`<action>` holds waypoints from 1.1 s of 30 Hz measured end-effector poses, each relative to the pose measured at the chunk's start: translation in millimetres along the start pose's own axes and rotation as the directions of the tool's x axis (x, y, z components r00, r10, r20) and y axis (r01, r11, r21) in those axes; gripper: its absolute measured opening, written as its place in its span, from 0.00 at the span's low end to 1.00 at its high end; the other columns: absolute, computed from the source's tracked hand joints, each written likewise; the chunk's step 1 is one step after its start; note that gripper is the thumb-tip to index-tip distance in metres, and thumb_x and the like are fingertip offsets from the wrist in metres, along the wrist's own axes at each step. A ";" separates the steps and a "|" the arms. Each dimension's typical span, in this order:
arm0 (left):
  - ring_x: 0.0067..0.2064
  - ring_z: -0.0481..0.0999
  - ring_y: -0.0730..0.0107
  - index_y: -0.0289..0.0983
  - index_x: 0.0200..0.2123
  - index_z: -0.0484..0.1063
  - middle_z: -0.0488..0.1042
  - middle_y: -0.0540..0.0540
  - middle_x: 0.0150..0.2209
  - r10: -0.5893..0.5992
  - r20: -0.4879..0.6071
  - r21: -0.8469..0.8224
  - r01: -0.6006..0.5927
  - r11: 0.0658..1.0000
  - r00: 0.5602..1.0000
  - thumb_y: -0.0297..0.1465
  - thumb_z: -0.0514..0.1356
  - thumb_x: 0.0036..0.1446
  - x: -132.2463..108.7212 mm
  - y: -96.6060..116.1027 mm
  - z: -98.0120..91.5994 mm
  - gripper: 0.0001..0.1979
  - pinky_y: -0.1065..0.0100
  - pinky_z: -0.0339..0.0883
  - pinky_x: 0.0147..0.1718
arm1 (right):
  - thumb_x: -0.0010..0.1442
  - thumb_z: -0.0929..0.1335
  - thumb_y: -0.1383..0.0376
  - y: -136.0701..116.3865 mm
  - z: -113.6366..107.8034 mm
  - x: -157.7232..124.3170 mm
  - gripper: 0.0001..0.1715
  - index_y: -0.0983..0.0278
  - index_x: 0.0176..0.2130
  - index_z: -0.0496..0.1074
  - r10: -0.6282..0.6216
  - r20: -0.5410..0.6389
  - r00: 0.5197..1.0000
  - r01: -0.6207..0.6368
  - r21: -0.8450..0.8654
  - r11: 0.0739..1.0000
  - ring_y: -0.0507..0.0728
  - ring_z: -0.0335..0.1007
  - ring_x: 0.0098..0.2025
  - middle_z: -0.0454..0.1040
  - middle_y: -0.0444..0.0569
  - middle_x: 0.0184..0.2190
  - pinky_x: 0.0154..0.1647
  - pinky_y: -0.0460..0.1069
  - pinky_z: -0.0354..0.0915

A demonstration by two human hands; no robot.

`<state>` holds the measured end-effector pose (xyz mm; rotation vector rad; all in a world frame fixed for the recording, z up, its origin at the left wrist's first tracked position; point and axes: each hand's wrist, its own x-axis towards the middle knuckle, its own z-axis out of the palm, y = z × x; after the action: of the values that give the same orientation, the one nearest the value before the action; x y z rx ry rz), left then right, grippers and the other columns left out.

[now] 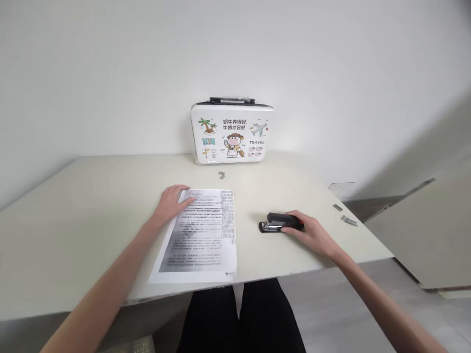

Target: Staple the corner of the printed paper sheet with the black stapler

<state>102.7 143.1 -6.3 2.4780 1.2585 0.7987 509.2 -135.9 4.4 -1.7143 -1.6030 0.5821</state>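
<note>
A printed sheet of paper [200,235] lies on the table near its front edge, dark with dense text. My left hand [172,202] rests on the upper left edge of the sheet, its fingers stretched out and the thumb lying over the print. To the right of the paper, a black stapler [281,222] sits on the tabletop with its front end pointing left. My right hand [307,230] is closed around the stapler's rear end, thumb on the near side and fingers over the top. A gap of bare table separates stapler and paper.
A white case [231,135] with cartoon prints stands against the wall at the back. Small strips of staples [221,175] lie in front of it. More staple strips [349,220] are by the table's right edge. A pale cabinet [423,235] stands to the right.
</note>
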 end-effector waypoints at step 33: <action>0.48 0.77 0.51 0.40 0.39 0.75 0.80 0.42 0.41 0.444 0.328 -0.220 -0.390 0.894 0.834 0.50 0.66 0.60 -3.5 230.8 84.0 0.18 0.54 0.68 0.46 | 0.73 0.56 0.44 11.8 4.0 -0.6 0.29 0.57 0.51 0.74 0.109 -0.232 0.966 -0.048 0.254 0.966 0.62 0.75 0.52 0.80 0.52 0.49 0.54 0.55 0.69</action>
<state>303.0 4.8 27.2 2.6499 0.5125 0.4473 514.0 -135.5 -7.1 -1.5999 -1.2391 0.5592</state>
